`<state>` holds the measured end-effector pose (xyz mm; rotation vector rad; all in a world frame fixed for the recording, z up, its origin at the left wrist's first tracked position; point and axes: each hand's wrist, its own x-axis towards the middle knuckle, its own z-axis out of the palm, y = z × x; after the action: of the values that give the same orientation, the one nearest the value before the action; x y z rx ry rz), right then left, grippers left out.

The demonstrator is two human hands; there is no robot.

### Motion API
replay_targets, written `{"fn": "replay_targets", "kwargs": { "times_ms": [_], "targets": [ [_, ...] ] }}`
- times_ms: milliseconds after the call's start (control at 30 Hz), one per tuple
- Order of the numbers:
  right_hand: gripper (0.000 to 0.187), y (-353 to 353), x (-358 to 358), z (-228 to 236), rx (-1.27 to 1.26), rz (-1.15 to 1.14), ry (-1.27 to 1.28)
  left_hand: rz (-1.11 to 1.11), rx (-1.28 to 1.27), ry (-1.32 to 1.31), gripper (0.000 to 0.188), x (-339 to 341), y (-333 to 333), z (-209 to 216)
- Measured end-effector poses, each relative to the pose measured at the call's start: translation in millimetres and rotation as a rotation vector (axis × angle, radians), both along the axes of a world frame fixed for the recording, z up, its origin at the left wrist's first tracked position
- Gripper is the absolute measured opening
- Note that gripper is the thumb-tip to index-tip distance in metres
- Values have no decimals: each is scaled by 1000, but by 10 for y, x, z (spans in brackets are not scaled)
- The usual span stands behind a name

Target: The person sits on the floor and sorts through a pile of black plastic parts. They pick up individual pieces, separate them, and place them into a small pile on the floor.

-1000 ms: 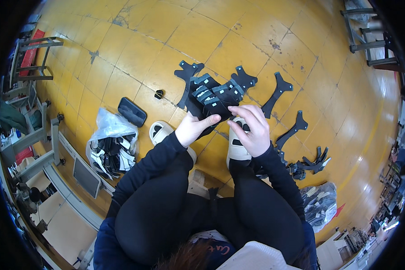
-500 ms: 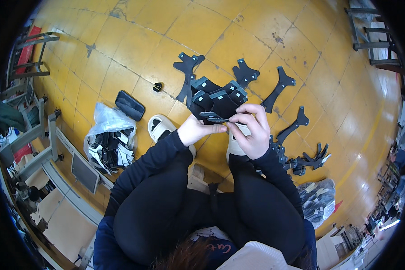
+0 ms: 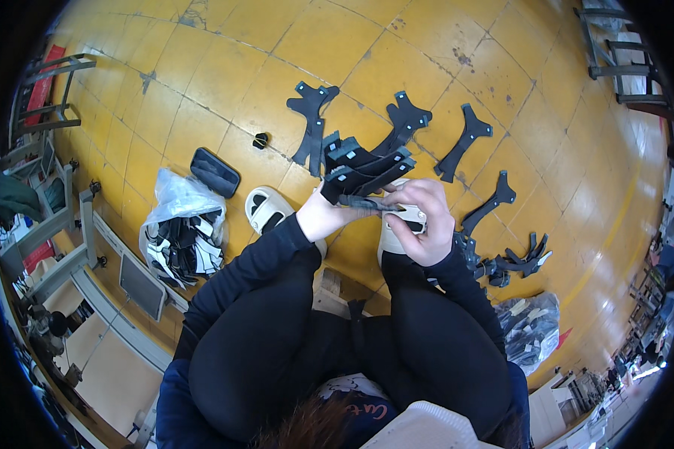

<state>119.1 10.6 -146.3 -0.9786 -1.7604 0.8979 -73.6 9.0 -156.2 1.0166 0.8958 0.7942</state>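
Note:
My left hand [image 3: 328, 218] is closed around a bundle of black fabric pieces [image 3: 363, 173] with small pale tags at their grey-edged ends. The pieces fan out above my fingers, away from me. On the right side, my right hand [image 3: 425, 217] pinches a flat edge of the bundle between thumb and fingers. Past the bundle, similar Y-shaped black pieces lie on the floor: one at the upper left [image 3: 309, 112], some overlapping in the middle [image 3: 407, 118], and others to the right [image 3: 464, 142], [image 3: 493, 198].
A clear plastic bag [image 3: 174, 196] of black and white pieces stands at left, beside an open black case [image 3: 216, 173]. A small black bundle [image 3: 260, 141] lies nearby. More black pieces [image 3: 524, 262] and another filled bag [image 3: 532, 333] are at right. Pale slippers [image 3: 269, 209] are on my feet.
The held bundle has tilted and its pieces now spread more edge-on. My right hand has shifted slightly right and down, still pinching at its edge.

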Motion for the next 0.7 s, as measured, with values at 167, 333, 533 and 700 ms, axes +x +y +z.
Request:
{"fn": "replay_targets", "kwargs": {
  "times_ms": [167, 333, 533, 700],
  "targets": [
    [54, 44, -19, 103, -127, 12, -58, -21, -86, -101, 58, -31, -57, -114],
    [53, 75, 27, 49, 23, 115, -153, -8, -137, -152, 54, -38, -43, -73],
    [43, 66, 432, 75, 83, -19, -309, -77, 113, 402, 36, -167, -64, -120],
    [18, -522, 1612, -115, -190, -780, -296, 110, -455, 105, 38, -290, -83, -85]
  ]
}}
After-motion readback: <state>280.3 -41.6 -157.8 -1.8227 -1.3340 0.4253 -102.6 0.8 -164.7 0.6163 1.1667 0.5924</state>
